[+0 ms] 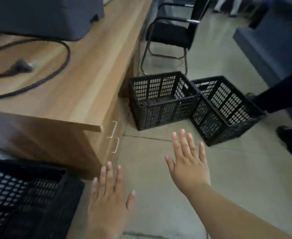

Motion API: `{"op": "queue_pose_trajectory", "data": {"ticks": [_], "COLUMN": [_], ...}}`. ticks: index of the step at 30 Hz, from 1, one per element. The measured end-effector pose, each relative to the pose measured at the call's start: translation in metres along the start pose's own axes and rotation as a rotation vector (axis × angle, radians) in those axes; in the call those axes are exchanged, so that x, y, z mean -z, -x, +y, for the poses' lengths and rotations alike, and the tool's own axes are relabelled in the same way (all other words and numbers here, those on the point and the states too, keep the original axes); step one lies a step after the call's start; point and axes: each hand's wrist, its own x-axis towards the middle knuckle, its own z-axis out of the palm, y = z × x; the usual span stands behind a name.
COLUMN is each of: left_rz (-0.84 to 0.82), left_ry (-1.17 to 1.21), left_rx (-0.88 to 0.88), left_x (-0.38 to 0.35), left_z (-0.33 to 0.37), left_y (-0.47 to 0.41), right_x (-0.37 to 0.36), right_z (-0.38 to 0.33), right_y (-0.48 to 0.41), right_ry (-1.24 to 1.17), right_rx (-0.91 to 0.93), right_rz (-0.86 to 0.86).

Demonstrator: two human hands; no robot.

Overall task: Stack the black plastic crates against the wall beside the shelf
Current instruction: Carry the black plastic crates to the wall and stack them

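Wooden desk (83, 69) fills the upper left, its long edge running away from the camera; drawer front with two pale handles (113, 137) faces the floor aisle. Dark machine (43, 16) sits at the desk's far left corner, with a thick black cable (62, 64) looped across the desktop and a plug (22, 65) lying inside the loop. Tiled floor (193, 187) takes the right half.

Black chair (173, 33) with a metal frame stands beyond the desk end.

Three black plastic crates in view, all upright and open-topped. Near crate (21, 200) is at bottom left, just beside the desk's near corner. Middle crate (160, 100) stands on the floor against the desk's end. Far crate (228, 109) is set at an angle to it, one corner touching the middle crate's right side. None is stacked on another. No wall or shelf can be made out.

Another person's dark trouser leg (283, 94) and shoe (290, 140) stand just right of the far crate.

Left hand (109, 199) is low centre, palm down, fingers spread wide, holding nothing, close to the near crate but apart from it. Right hand (188, 163) is extended further forward over the floor, fingers also splayed and empty, short of the far crate.
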Motion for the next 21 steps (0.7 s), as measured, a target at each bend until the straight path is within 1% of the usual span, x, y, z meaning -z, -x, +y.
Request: {"op": "queue_pose_trajectory", "data": {"ticks": [3,7,11,14,18,21], "left_rz": [0.067,0.16,0.192,0.197,0.184,0.188], "left_ry": [-0.001,-0.022,-0.052,-0.062,-0.136,-0.146], "left_rx": [-0.069,-0.148,-0.148,-0.144,-0.106,-0.106], "left_x": [-0.008,-0.016,-0.024,-0.034,-0.043,-0.048], "left_z": [0.063,0.147,0.237,0.296,0.345,0.367], "left_y": [-0.035,-0.079,-0.121,-0.151,-0.191,-0.22], "right_x": [-0.001,0.003,0.006,0.002,-0.012,-0.023], "right_z": [0.072,0.169,0.266,0.331,0.397,0.424], "right_y": [-0.017,-0.039,-0.061,-0.078,-0.103,-0.129], "right_ry": [0.002,-0.006,-0.048,-0.063,0.018,0.0], "right_rx": [-0.077,-0.186,-0.198,-0.246,-0.258,-0.262], "right_rz": [0.024,-0.062,-0.136,-0.127,-0.073,-0.078]}}
